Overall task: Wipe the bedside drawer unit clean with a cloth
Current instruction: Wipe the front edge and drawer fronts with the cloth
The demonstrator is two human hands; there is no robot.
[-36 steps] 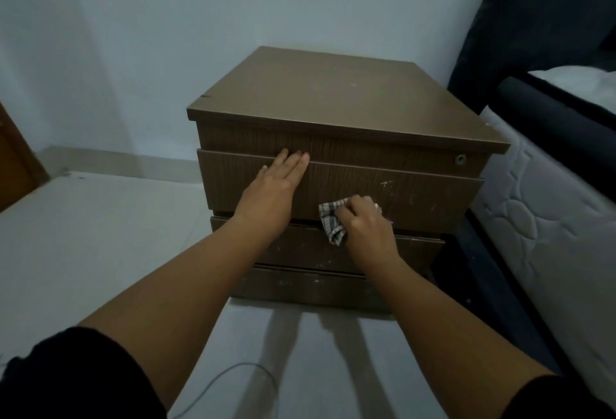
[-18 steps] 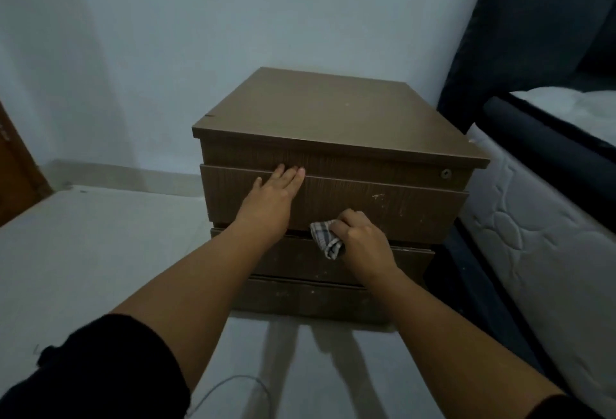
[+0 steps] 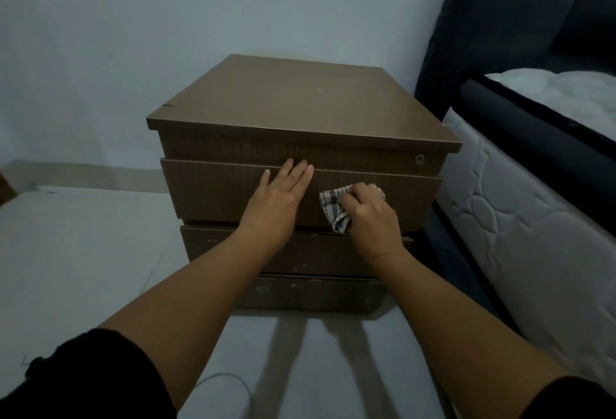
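Dim, bluish light (arm shadows fall toward the camera), soft focus, wide-angle bending at edges.

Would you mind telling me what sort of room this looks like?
Most likely a bedroom: a quilted mattress in a dark bed frame stands right beside the drawer unit.

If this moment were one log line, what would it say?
step: wiping drawer front | left hand: flat on drawer | right hand: grips cloth against drawer | lower fronts: speckled

My one head camera looks forward and down, near the drawer unit [image 3: 300, 165], bed [image 3: 533, 218] at right.
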